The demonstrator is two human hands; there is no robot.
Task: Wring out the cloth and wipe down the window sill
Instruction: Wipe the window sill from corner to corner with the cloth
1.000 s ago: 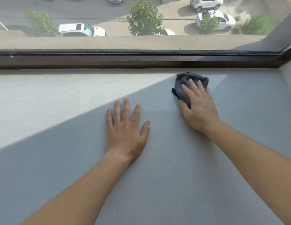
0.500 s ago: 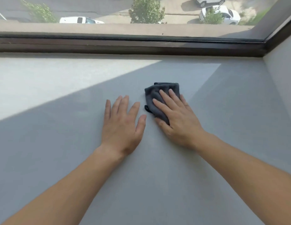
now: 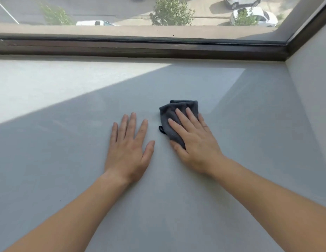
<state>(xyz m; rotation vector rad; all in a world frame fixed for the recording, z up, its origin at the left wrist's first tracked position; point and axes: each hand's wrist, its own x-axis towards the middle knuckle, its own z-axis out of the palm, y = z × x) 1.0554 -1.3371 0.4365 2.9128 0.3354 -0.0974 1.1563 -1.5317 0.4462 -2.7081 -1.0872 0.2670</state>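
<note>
Cloth: we see a dark grey cloth (image 3: 172, 110), folded into a small soft pad. Its near and right parts are hidden under our right hand (image 3: 195, 142). It lies on the window sill (image 3: 67, 160), right of centre, in the shade.
Loop: a little dark loop (image 3: 161, 129) sticks out at the cloth's left edge.
Right grip: flat, fingers straight, pressing the cloth down.
Left grip: our left hand (image 3: 128, 150) lies wide and flat on the bare sill, just beside the cloth and apart from it.
Sill: smooth, matt, pale grey, with a sunlit wedge far left; its near edge is cut off.
Frame: the window frame (image 3: 140, 48) is dark brown and worn.
Outside: a tree (image 3: 171, 11) and white cars (image 3: 256, 15), partly cut off.
</note>
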